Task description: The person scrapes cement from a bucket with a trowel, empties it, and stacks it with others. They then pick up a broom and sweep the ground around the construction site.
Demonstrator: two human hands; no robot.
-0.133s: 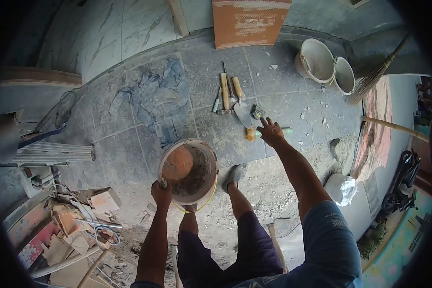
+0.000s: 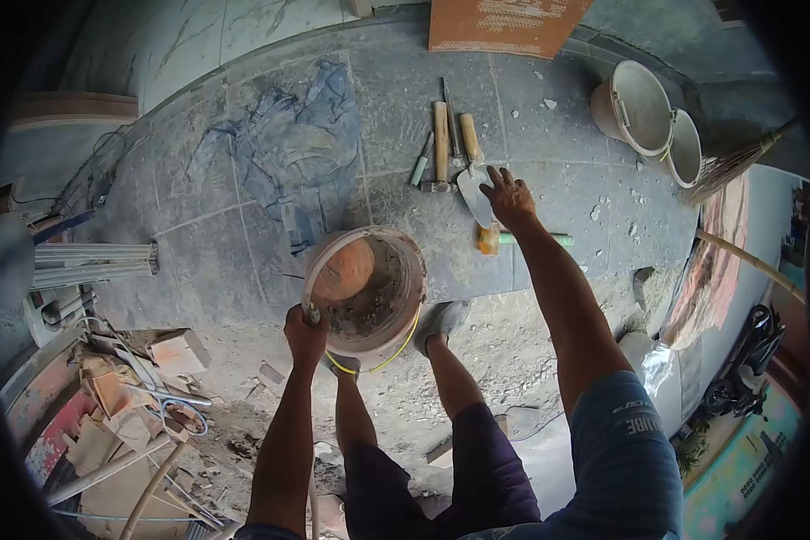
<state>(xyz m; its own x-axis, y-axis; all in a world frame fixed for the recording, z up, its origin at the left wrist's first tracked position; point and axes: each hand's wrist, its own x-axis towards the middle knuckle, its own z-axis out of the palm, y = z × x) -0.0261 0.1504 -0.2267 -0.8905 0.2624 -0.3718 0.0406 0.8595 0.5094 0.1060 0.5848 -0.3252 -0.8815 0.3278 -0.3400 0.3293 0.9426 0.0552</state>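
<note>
My left hand (image 2: 306,338) is closed on the grip of the bucket's handle at its near left side. The dirty bucket (image 2: 394,340) tilts so I see inside, where an orange rounded thing (image 2: 344,270) and grey residue lie. My right hand (image 2: 511,200) reaches down to the tiles, fingers curled over a small dark round item with yellow on it, apparently a tape measure, now hidden beneath the hand. Beside that hand lies a trowel (image 2: 474,193). Just below it is a green-handled mallet (image 2: 489,239) with an amber head. A wooden-handled hammer (image 2: 440,148) lies farther left.
Crumpled blue cloth (image 2: 301,148) lies on the floor to the left. Two buckets (image 2: 641,108) and a broom (image 2: 733,157) stand at the back right. Broken boards and rubble (image 2: 130,396) are piled at the lower left. An orange box (image 2: 504,31) stands against the wall.
My right hand has moved forward over the small round item, which was visible just beyond the fingers before. My view has shifted slightly; the left hand keeps its hold on the bucket.
</note>
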